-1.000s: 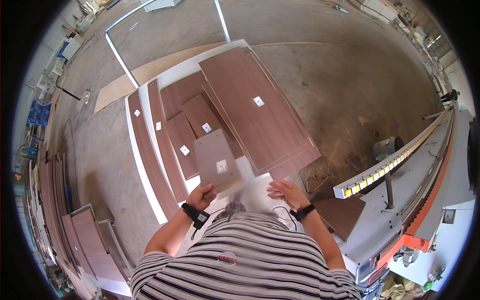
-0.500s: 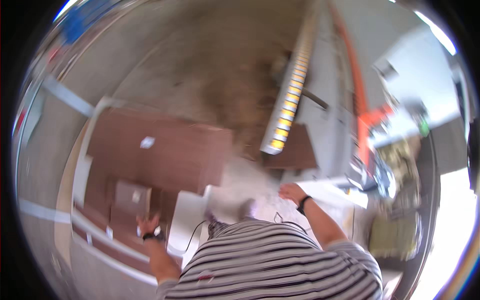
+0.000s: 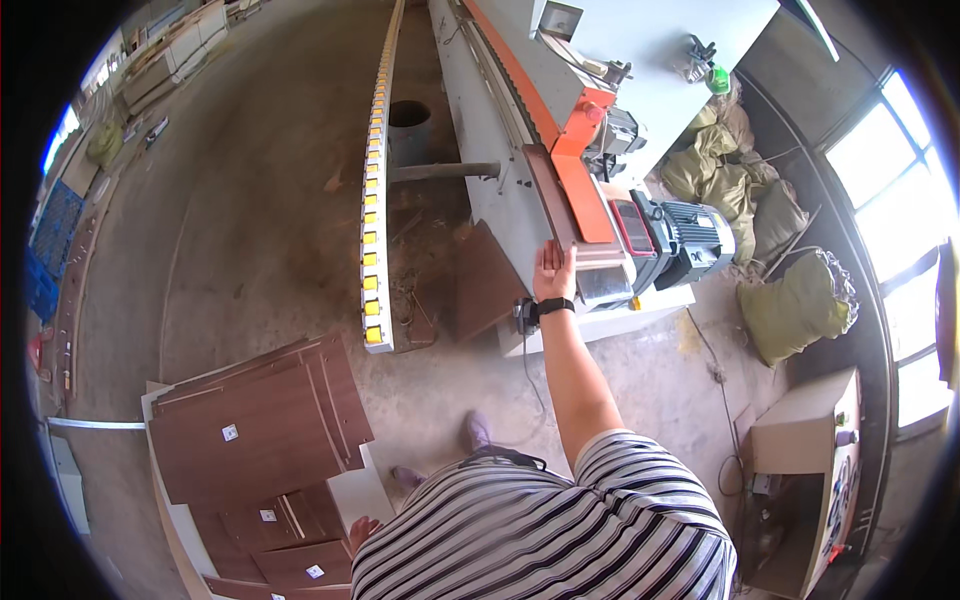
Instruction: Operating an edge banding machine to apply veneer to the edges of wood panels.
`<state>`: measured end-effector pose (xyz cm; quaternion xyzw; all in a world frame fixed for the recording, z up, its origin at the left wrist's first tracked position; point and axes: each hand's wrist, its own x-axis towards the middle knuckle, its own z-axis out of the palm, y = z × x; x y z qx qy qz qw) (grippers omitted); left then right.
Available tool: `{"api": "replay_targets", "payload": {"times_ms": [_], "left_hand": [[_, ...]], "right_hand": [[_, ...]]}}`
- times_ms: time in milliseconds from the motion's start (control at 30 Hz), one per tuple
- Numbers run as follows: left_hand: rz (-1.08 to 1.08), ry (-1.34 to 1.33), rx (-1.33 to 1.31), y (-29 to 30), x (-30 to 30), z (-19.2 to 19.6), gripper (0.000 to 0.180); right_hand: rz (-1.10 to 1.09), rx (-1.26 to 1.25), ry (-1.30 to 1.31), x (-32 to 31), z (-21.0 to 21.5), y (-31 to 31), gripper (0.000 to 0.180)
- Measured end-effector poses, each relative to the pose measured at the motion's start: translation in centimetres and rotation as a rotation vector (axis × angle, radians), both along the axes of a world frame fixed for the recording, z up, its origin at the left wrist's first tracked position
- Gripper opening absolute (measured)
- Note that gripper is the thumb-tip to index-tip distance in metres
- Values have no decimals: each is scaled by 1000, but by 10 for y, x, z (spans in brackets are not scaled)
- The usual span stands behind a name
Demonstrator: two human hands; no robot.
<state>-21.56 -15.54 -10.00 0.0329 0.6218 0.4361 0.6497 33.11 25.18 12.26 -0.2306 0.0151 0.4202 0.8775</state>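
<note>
Fingers of the right hand [image 3: 553,270] lie flat and spread on the near end of a long narrow brown wood-grain panel [image 3: 548,195], which rests on the feed bed of a grey and orange edge-banding machine [image 3: 590,120]; the grip is open, pressed on the panel rather than closed around it. A black wristband [image 3: 553,307] circles that wrist. The left hand [image 3: 362,530] shows only partly past the striped shirt, low beside a stack of brown wood-grain boards with small white labels [image 3: 260,430] on the concrete floor [image 3: 250,230]; whether its grip is closed cannot be told. Left of the machine runs a long white roller rail with yellow wheels [image 3: 373,200]. Olive-green sacks [image 3: 795,300] sit to the right, near bright windows [image 3: 900,200].
</note>
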Motion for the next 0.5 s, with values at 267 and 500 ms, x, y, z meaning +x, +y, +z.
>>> {"api": "replay_targets", "payload": {"times_ms": [267,500], "left_hand": [[-434,280,266,107,62,106,21],[-503,92,697,191,133,250,35]], "right_hand": [[557,-131,-165,-75,22,-93,16],[1206,-104,-372,-171,62,-147,32]]}}
